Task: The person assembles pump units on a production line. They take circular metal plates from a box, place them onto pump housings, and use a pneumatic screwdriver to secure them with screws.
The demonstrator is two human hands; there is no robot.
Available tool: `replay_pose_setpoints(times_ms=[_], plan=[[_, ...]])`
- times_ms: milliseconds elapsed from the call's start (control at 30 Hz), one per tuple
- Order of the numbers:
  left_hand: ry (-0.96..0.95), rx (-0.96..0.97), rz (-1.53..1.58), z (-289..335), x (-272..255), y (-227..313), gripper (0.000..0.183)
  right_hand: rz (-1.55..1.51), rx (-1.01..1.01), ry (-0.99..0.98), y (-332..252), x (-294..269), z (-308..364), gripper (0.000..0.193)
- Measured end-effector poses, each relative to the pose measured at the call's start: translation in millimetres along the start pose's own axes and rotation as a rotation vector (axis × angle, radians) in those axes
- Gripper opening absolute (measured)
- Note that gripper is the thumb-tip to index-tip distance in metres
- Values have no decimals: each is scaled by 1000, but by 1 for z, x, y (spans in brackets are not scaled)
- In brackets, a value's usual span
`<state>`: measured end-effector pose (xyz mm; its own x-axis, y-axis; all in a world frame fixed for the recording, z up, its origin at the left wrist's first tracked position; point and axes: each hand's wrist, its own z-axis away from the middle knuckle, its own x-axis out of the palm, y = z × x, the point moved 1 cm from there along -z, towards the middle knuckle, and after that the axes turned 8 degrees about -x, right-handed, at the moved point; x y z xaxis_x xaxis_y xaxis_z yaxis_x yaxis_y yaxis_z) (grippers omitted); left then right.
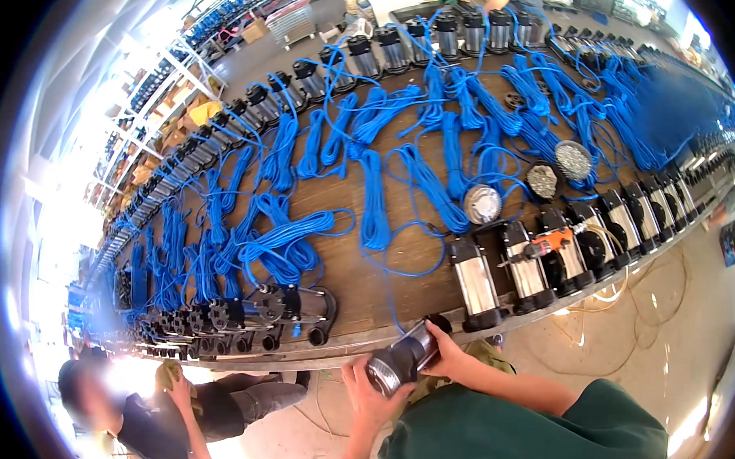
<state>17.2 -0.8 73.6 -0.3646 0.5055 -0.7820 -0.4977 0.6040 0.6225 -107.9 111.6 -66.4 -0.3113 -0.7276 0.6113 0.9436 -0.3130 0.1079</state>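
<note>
Both my hands hold a submersible pump (pixel 403 359) with a steel body and black ends, tilted just off the table's front edge. My left hand (pixel 372 398) is wrapped around its wider black end, nearest me. My right hand (pixel 451 354) grips the other end, by the black outlet. A thin blue cable rises from about the pump onto the table, near a coiled blue cable bundle (pixel 374 203). Right of my hands, an upright steel pump (pixel 475 284) stands at the edge. An orange power tool (pixel 549 243) rests across the pumps beside it.
Many blue cable bundles cover the wooden table (pixel 345 272). Pumps line its far side (pixel 365 58) and front edge. Round containers of small parts (pixel 574 159) stand right of centre. A pale hose (pixel 620 289) hangs down. A co-worker (pixel 167 406) is at left.
</note>
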Motion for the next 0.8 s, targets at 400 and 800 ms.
replay_pose_setpoints(times_ms=[400, 800], plan=[[-675, -817, 1396, 37, -20, -135, 90, 672, -1118, -118, 56, 115, 11, 68], [-48, -752, 762, -115, 111, -175, 28, 1584, -1193, -582, -79, 189, -39, 46]])
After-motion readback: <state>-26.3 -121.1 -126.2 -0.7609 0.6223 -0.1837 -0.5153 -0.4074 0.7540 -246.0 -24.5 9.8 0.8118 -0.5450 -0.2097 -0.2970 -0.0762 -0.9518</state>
